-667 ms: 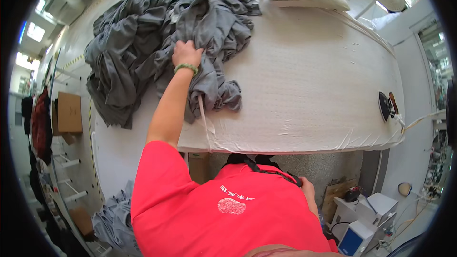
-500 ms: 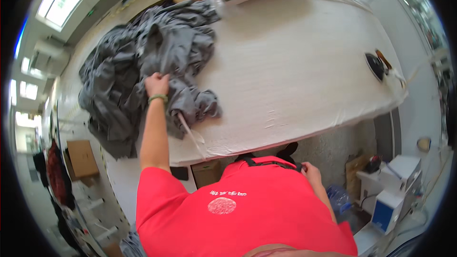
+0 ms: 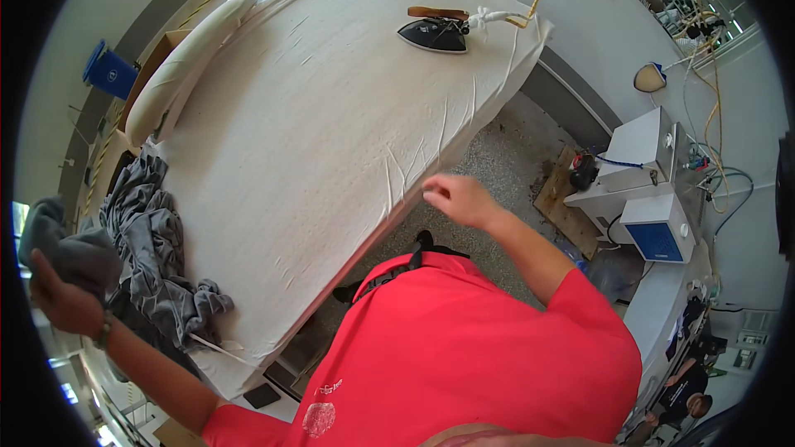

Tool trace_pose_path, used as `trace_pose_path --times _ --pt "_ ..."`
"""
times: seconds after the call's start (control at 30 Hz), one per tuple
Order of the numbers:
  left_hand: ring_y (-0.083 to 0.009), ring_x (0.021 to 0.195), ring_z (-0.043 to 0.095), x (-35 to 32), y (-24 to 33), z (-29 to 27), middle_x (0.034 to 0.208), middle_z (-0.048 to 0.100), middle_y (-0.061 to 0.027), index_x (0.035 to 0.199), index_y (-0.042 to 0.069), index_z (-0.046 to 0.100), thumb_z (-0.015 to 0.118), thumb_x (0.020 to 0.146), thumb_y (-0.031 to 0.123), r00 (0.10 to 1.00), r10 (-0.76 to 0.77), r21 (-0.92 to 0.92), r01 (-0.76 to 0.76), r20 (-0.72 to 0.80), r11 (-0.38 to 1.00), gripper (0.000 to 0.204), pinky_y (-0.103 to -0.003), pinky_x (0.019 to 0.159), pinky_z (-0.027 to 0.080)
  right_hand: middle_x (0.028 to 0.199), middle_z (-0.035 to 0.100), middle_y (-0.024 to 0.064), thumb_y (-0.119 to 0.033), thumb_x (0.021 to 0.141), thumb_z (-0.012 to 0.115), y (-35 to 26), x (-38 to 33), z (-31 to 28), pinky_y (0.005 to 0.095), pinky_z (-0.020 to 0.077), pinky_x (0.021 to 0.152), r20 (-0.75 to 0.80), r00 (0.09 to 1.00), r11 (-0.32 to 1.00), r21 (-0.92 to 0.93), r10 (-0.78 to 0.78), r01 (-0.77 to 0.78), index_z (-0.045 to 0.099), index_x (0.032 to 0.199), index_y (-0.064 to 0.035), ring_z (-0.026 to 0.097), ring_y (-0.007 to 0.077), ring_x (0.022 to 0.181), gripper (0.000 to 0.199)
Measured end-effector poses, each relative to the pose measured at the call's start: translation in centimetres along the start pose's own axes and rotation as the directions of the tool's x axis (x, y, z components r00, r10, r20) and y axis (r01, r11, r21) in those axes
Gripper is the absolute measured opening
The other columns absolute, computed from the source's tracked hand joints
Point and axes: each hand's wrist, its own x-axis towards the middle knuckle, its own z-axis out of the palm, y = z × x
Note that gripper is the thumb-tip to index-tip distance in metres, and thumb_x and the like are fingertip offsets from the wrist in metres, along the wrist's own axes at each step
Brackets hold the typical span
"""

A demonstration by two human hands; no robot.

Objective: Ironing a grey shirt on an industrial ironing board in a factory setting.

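Since half a second ago my left hand [image 3: 62,302] has come off the heap on the table [image 3: 331,132] and swung out past its left end, taking a grey garment [image 3: 70,252] up with it, and my right hand [image 3: 458,199], which was down by my hip, now hangs in front of the table's near edge.

From the head camera, my left hand is clenched in a fist around a bunch of that grey cloth, which bulges above my knuckles, lifted clear of the table. A pile of grey garments [image 3: 157,265] lies crumpled at the table's left end, just beside my raised arm, with a pale drawstring [image 3: 217,346] trailing from it over the white cover. My right hand is loosely curled, fingers bent and a little apart, holding nothing; it sits just off the table's edge, and I cannot tell whether a fingertip brushes the cover there. Well apart, at the far end, a black iron [image 3: 436,33] with a wooden handle rests flat on the table. A long white padded pressing form [image 3: 186,62] lies along the far left edge.
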Motion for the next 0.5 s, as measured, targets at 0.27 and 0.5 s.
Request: trace_pose_path --times 0.27,0.5 --pt "-0.0298 0.114 0.064 -33.4 5.1 12.7 0.122 0.068 -0.0175 0.095 0.002 0.069 0.079 0.092 0.014 0.642 0.204 -0.297 0.04 0.739 0.954 0.016 -0.04 0.099 0.05 0.078 0.067 0.0072 -0.018 0.103 0.067 -16.7 0.5 -24.1 0.0292 0.0444 0.061 -0.785 0.437 0.647 0.061 -0.44 0.76 0.07 0.113 0.0031 0.058 0.0111 0.067 0.024" --pt "-0.0392 0.135 0.052 -44.0 4.5 13.2 0.144 0.057 -0.0183 0.117 0.009 0.066 0.077 0.087 0.018 0.622 0.046 -0.011 -0.061 0.782 0.998 0.033 -0.05 0.114 0.039 0.089 0.065 0.006 -0.055 0.109 0.041 -21.7 5.8 -21.6 0.031 0.0466 0.058 -0.623 0.233 0.363 -0.088 -0.747 0.928 0.031 0.162 -0.0201 0.057 0.018 0.064 0.065"
